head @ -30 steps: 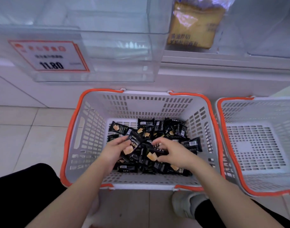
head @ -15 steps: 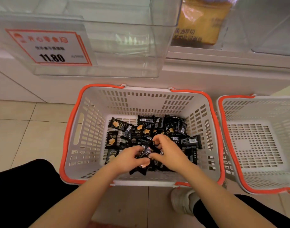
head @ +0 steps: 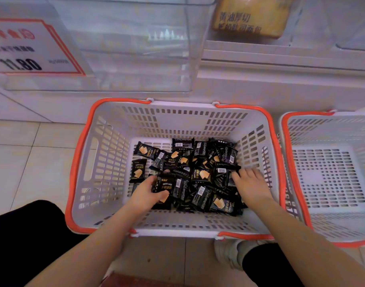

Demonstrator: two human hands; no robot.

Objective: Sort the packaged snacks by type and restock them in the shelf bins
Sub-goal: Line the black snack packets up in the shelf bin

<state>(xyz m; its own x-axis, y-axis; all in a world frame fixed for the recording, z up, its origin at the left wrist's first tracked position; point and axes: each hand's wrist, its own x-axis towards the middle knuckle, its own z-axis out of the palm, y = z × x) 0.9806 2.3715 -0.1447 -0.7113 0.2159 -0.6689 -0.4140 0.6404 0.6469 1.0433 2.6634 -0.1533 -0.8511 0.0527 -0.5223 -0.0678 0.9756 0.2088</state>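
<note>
A black packet [head: 166, 186] marked DRYCAKE is being gripped by the left hand [head: 145, 193], thumb curled over its glossy face and fingers tucked behind its left edge, at the near left of the pile. The right hand [head: 251, 184] is being laid on the pile's right side with fingers spread and nearly straight, nothing being held in it. The pile [head: 198, 175] is made up of small flat rectangular foil packets, black with a tan cracker printed on some faces and white barcodes on others; they are too heaped to be counted. They are being held in a white slotted plastic basket [head: 107, 162] with an orange rim, standing on pale floor tiles [head: 32, 154]. A second basket [head: 330, 179] of the same kind is standing just beside it on the right. Above, a clear plastic bin [head: 136, 48] is being fronted by a red-bordered price tag [head: 28, 48] reading 11.80, and one bagged loaf [head: 252, 17] is lying on the shelf to its right.
</note>
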